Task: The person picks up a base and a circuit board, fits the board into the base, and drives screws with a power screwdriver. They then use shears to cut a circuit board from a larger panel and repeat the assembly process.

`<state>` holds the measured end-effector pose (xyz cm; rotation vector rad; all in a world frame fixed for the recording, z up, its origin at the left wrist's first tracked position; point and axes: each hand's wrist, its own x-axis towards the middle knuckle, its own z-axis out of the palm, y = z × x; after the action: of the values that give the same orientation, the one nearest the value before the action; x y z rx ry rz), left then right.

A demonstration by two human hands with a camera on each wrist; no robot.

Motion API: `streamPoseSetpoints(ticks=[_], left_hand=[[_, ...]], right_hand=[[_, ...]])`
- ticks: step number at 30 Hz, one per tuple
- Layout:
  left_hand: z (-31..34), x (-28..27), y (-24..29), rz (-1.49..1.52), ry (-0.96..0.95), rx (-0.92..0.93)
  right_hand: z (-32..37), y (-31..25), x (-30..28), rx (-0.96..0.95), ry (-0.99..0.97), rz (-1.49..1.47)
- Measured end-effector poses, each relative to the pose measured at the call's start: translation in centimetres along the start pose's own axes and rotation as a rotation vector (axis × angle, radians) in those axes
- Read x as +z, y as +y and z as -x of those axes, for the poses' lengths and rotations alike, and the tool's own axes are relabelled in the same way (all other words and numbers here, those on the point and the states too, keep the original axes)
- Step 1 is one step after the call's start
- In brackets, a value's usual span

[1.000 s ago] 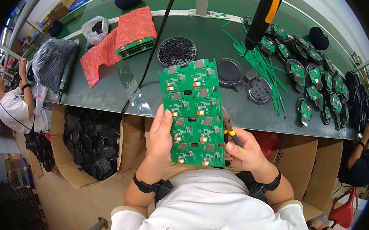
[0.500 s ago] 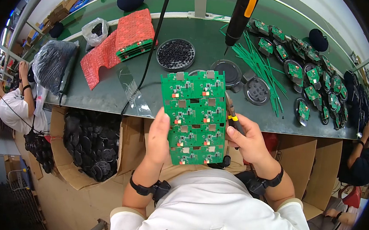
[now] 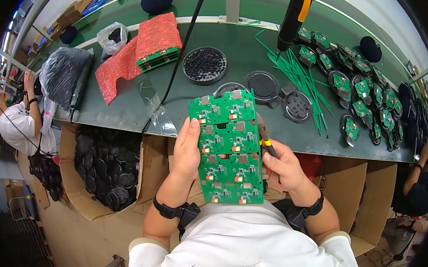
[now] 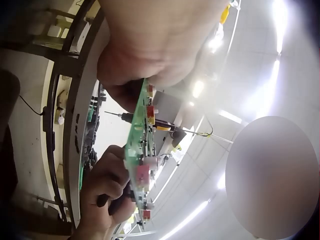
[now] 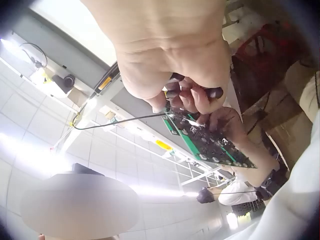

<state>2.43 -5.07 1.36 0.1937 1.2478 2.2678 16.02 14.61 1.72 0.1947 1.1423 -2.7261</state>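
Note:
A green panel of joined circuit boards (image 3: 229, 147) is held up in front of the torso, its component side facing the head camera. My left hand (image 3: 186, 154) grips its left edge, thumb on the near face and the other fingers behind. In my right hand (image 3: 288, 169) is a pair of pliers (image 3: 269, 146) with black handles and yellow bands, its metal jaws at the panel's right edge. Dark handle ends (image 5: 215, 93) stick out of the curled right fingers in the right wrist view. From the left wrist view the panel (image 4: 139, 135) appears edge-on.
An electric screwdriver (image 3: 293, 22) hangs over the bench. Behind the panel lie round black housings (image 3: 263, 86), green strips (image 3: 302, 77) and a dish of small black parts (image 3: 205, 64). Housings with boards (image 3: 363, 89) are piled right; red bubble wrap (image 3: 159, 35) and a carton (image 3: 89, 209) are left.
The panel first tipped away from the pliers' side, then came lower and closer to the body. The hanging screwdriver swung left and back right. Both hands have kept their holds.

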Motion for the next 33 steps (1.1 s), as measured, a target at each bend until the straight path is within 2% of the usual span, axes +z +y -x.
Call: streamPoseSetpoints(ticks=[1, 3, 7, 12, 17, 19, 20, 22, 24, 25, 27, 28, 29, 31, 32, 33], left_hand=[[0.1, -0.1, 0.0, 0.0, 0.002, 0.001], [0.1, -0.4, 0.0, -0.085, 0.047, 0.056], [0.2, -0.6, 0.3, -0.138, 0.021, 0.101], [0.6, -1.7, -0.5, -0.304, -0.009, 0.176], [1.0, -1.3, -0.1, -0.271, -0.039, 0.146], [1.0, -1.0, 0.1, -0.243, -0.058, 0.117], [1.0, -0.8, 0.0, -0.195, -0.054, 0.099], [0.9, -0.6, -0.4, -0.147, -0.051, 0.08], [0.8, -1.0, -1.2, 0.098, -0.109, -0.095], [0.8, -1.1, -1.1, 0.097, -0.11, -0.097], [0.8, -1.5, -0.9, 0.219, -0.264, -0.196], [0.6, -1.2, -1.0, 0.207, -0.179, -0.247], [0.6, -0.9, -0.9, 0.208, -0.178, -0.249], [0.7, -0.2, -0.3, 0.342, -0.09, -0.304], [0.6, -0.7, 0.0, 0.375, -0.119, -0.274], [0.6, -0.8, 0.2, 0.376, -0.118, -0.275]], right_hand=[[-0.1, -0.3, 0.0, 0.001, -0.002, 0.0], [-0.3, -1.3, 0.2, -0.001, 0.099, 0.266], [-0.9, -1.6, 1.2, -0.076, 0.177, 0.431], [-1.2, -2.5, 0.5, -0.11, 0.15, 0.527], [-1.0, -2.6, 0.5, -0.17, 0.134, 0.554], [-0.7, -2.5, 0.2, 0.005, 0.071, 0.217], [-0.6, -2.2, 0.1, 0.005, 0.072, 0.218], [-0.4, -1.5, -0.1, 0.015, -0.075, -0.152], [-0.2, -1.0, 0.3, 0.025, -0.113, -0.227], [-0.2, -0.8, 0.4, 0.033, -0.151, -0.303], [-0.5, -0.7, 0.0, 0.03, -0.214, -0.384], [-0.7, -0.7, -0.2, 0.031, -0.28, -0.464], [-0.6, -1.1, -0.1, 0.032, -0.278, -0.465], [-0.1, -2.6, 0.2, -0.062, -0.057, -0.158], [0.2, -3.3, 0.4, -0.112, 0.002, -0.094], [0.3, -3.9, 0.5, -0.111, 0.002, -0.095]])
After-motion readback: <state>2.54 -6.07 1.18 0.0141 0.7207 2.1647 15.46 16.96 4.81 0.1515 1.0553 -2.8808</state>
